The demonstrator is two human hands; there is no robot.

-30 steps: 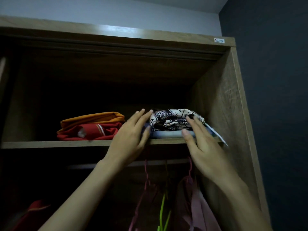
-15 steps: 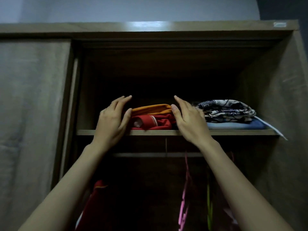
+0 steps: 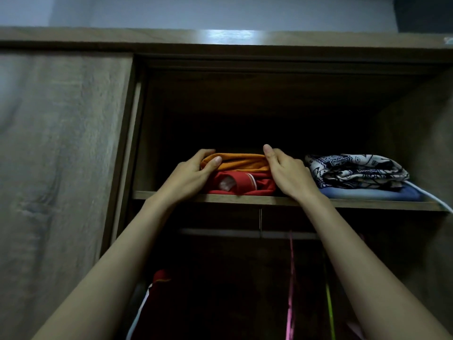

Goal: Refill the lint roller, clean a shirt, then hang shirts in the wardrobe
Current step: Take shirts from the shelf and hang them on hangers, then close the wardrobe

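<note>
— Where's the folded orange cloth shirt [image 3: 236, 161]?

— Topmost on a folded red shirt [image 3: 245, 184], wooden wardrobe shelf [image 3: 367, 204]. Left hand [image 3: 193, 174] and right hand [image 3: 290, 174] clasp its ends.

— How will it handle?

— Probably soft, light, floppy; hold both ends, fingers underneath. A patterned black-and-white folded cloth [image 3: 355, 171] lies well apart.

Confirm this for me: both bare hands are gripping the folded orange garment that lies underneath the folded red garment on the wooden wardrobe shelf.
Not quite. In the head view the left hand and right hand do grip the folded orange garment, but it lies on top of the folded red garment, not underneath it, on the wooden wardrobe shelf.
</note>
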